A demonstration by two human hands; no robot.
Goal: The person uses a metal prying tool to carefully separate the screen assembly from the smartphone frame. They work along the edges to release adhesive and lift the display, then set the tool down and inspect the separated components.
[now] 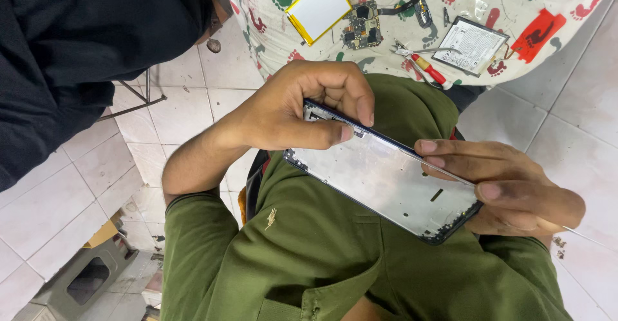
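A single head-worn camera looks steeply down from just above the phone frame (386, 183), which sits close and central. Beyond the frame, at the picture's top, lies a patterned cloth (386, 57); left of the frame, tiled floor (77, 192) fills the view.

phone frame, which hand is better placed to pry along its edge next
Likely the right hand: its fingertips pinch a thin strip along the phone frame, while the left hand clamps its top end.
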